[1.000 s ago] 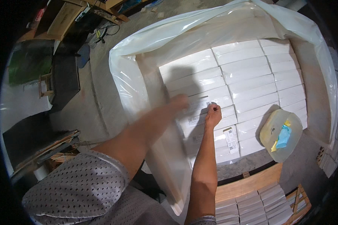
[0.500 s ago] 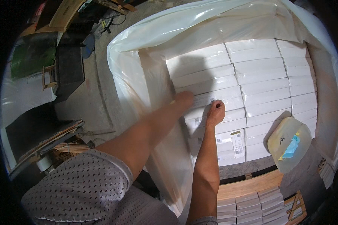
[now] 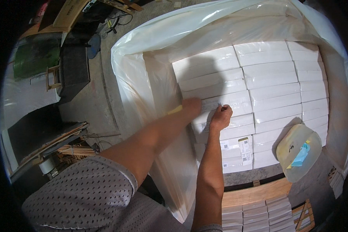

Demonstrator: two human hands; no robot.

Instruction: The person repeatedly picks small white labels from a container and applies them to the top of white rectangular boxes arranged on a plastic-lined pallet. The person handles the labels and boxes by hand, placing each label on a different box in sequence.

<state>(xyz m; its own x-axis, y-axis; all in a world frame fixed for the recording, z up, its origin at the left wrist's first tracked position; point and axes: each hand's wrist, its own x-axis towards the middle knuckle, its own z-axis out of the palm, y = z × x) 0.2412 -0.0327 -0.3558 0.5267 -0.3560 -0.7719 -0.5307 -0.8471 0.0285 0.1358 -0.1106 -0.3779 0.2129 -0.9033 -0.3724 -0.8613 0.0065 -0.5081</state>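
White cartons (image 3: 268,71) stand in tight rows, several of them bearing small printed labels (image 3: 244,145). Over the left part of the rows, my right hand (image 3: 221,117) is closed, fingertips pinched beside a small printed label on a carton; what it holds, if anything, is too small to name. My left hand (image 3: 192,105) lies just left of it, at the cartons' left edge, blurred, its fingers hidden. A bit of yellow (image 3: 176,110) shows behind my left wrist. On the near right of the cartons rests a translucent plastic tub (image 3: 317,156) with a blue and yellow piece (image 3: 301,154) inside.
Loose plastic sheeting (image 3: 133,50) rises around the cartons on the left, far and right sides. A wooden board (image 3: 259,192) and another stack of white cartons (image 3: 255,216) lie at the near edge. Black furniture (image 3: 74,71) and wooden sticks (image 3: 75,150) stand to the left.
My left hand has shifted slightly, and a bit of yellow now shows by its wrist. My right hand stays pinched at nearly the same place. The view has moved slightly.
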